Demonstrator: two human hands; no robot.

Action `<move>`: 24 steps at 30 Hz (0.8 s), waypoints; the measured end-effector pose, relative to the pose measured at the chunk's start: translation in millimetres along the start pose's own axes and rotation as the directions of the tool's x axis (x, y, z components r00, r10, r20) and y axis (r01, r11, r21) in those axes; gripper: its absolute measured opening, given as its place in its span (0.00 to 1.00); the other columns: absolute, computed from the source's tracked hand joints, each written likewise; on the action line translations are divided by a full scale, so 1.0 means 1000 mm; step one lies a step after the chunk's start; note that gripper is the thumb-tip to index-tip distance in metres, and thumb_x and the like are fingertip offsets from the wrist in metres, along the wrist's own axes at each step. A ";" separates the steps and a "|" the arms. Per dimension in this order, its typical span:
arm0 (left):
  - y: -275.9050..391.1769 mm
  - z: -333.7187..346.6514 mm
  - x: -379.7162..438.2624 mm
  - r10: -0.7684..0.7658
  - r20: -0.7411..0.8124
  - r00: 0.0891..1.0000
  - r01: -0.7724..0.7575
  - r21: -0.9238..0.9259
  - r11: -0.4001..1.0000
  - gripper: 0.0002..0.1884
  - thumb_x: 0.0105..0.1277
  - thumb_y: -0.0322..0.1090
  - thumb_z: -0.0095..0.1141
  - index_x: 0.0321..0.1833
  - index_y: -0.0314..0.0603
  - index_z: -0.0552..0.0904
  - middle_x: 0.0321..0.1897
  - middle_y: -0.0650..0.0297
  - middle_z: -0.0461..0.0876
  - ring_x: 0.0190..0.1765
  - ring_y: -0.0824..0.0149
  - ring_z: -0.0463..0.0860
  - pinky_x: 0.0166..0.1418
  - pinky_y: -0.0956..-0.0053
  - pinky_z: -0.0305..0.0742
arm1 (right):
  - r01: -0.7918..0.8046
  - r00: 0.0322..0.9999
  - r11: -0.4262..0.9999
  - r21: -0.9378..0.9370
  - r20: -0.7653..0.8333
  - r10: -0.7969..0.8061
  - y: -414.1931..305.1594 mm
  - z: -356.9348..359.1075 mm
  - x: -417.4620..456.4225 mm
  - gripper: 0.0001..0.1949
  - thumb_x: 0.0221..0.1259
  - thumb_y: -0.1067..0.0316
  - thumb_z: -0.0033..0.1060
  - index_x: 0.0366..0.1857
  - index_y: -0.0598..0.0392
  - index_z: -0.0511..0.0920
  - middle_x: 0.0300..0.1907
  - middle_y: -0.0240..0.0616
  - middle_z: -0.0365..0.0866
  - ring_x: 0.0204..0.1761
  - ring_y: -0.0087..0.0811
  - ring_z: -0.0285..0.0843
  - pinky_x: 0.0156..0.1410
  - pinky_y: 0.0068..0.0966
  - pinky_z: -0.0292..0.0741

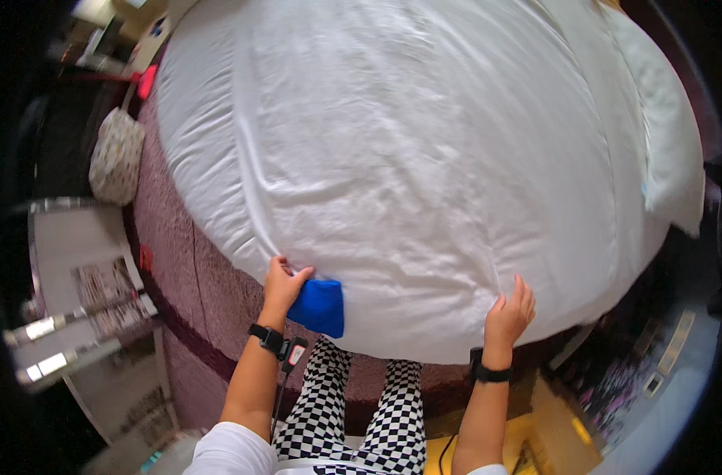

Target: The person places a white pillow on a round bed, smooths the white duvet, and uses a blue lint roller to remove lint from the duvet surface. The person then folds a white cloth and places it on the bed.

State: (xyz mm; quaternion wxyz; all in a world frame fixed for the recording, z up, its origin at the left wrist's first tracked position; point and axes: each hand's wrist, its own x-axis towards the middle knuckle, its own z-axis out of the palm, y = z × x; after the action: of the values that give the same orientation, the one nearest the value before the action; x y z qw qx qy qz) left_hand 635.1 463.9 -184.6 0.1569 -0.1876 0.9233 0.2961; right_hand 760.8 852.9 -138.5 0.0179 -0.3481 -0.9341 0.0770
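Observation:
A large white bed sheet point(396, 154) spreads before me over a bed, with soft wrinkles across it. Folds in the sheet run to the fingers of my left hand point(282, 291), which grips it near its front left edge. Just right of that hand, a small piece of blue cloth point(322, 309) lies flat against the white; whether it is attached cannot be told. My right hand point(509, 314) is on the sheet near the front right, thumb apart from its extended fingers, with nothing visible in it.
The mauve plush side of the bed point(200, 291) shows at left. Beyond it stand a white cabinet point(81, 237) and a patterned bag point(117, 157). A white pillow point(664, 119) lies at the right. A cardboard box point(560, 415) sits at lower right, beside my legs.

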 end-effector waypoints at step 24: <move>0.006 -0.013 -0.075 0.309 0.378 0.873 -0.122 -0.444 0.887 0.27 0.58 0.33 0.60 0.62 0.39 0.74 0.49 0.47 0.78 0.48 0.41 0.80 0.50 0.54 0.78 | 0.404 0.759 0.888 0.217 0.462 -0.459 -0.331 0.052 -0.049 0.26 0.49 0.69 0.64 0.56 0.60 0.74 0.39 0.57 0.82 0.43 0.62 0.79 0.48 0.44 0.78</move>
State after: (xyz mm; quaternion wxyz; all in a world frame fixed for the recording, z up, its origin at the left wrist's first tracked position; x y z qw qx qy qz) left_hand 695.8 479.2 -141.8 0.2833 -0.0380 0.7970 0.5320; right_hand 578.6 567.3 -137.6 -0.1898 -0.0898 -0.9555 0.2071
